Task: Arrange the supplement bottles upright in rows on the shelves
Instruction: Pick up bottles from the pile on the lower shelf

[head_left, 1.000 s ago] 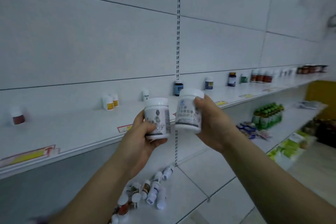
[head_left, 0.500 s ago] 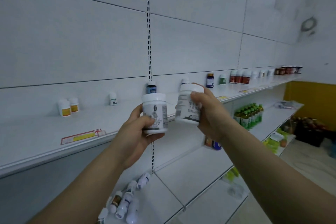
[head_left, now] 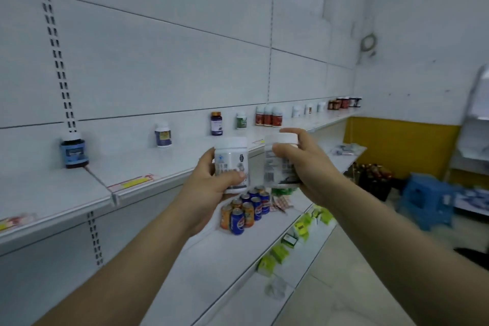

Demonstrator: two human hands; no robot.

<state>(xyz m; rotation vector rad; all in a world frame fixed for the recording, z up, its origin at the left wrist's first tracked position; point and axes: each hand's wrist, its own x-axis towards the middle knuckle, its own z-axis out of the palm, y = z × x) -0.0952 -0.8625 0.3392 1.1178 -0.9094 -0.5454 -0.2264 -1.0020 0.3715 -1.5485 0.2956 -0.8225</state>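
Cylindrical white plastic bottles [head_left: 232, 164] in hands [head_left: 211, 182]

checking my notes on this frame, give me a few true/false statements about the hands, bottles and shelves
1. Each hand holds a white bottle. True: left hand, right hand, left bottle, right bottle.
2. The two held bottles stand on the top shelf. False: both are held in the air in front of the top shelf.
3. Drink cans stand on the lower shelf. True.
4. The blue-label bottle lies on its side. False: it stands upright.
5. The stool is red. False: it is blue.
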